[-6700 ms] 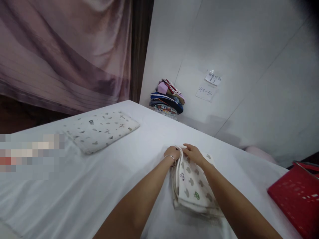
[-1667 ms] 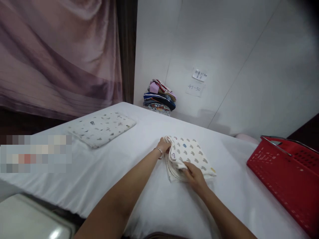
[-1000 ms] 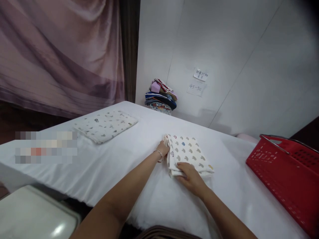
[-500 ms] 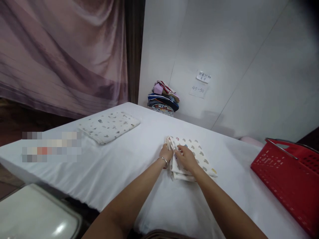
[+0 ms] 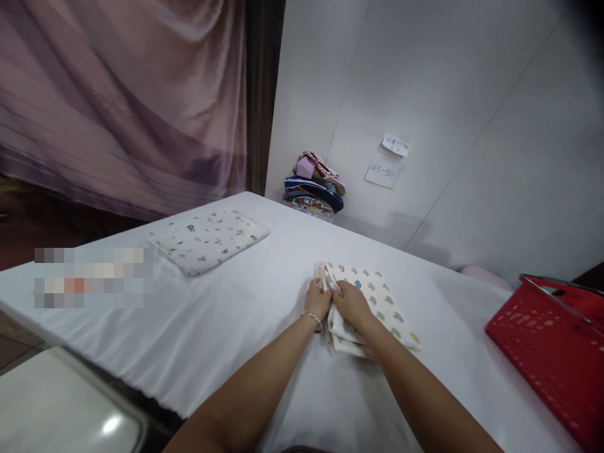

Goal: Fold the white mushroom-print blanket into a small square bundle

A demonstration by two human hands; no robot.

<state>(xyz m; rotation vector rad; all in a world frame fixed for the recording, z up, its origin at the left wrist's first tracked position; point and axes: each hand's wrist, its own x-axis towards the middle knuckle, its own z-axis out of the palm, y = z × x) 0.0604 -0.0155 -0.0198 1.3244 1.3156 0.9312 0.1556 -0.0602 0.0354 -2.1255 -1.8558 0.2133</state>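
A folded white cloth (image 5: 384, 299) with grey, red, blue and yellow prints lies on the white-covered table (image 5: 255, 302) in front of me. My left hand (image 5: 318, 298), with a bracelet at the wrist, grips the cloth's left edge, where several layers bunch up. Close beside it, my right hand (image 5: 352, 303) pinches the same edge from the right, its fingertips partly hidden in the folds. Farther left lies a second folded cloth (image 5: 207, 242), white with small dark prints, touched by neither hand.
A red plastic basket (image 5: 547, 340) with a metal handle stands at the right. Behind the table's far edge is a stack of folded fabrics (image 5: 314, 189) against the wall. A pale glossy seat (image 5: 66, 402) is at the lower left, and a curtain (image 5: 123, 100) hangs behind.
My right hand has closed from loosely spread fingers to a pinch on the cloth's left edge, which is now lifted and bunched. The view has shifted slightly.
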